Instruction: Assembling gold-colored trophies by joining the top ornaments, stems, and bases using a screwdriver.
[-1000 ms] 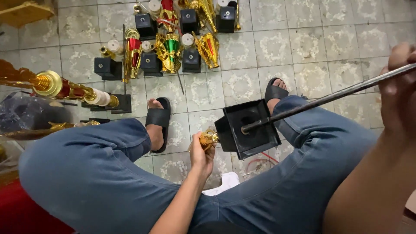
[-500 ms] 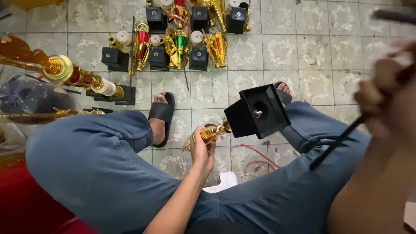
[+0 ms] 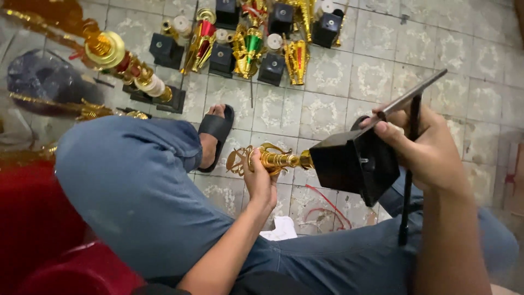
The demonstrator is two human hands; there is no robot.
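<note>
My left hand [image 3: 261,177] grips the gold stem of a small trophy [image 3: 273,160], held sideways over my knees. Its black square base [image 3: 355,164] points right, underside toward me. My right hand [image 3: 423,145] rests against that base and holds a long thin metal rod tool [image 3: 412,95] with a black handle hanging down past my thigh. The gold ornament at the trophy's top sticks out left of my left fingers.
I sit with jeans-clad legs apart and a black sandal [image 3: 214,134] on the tiled floor [image 3: 327,114]. Several finished trophies [image 3: 248,46] with black bases lie at the top. A larger gold trophy [image 3: 117,57] lies at left. Red wire [image 3: 327,205] and white scrap lie between my feet.
My right hand came back from the right edge to the base, bringing the rod tool with it. The trophy turned more level, and my view shifted closer.
</note>
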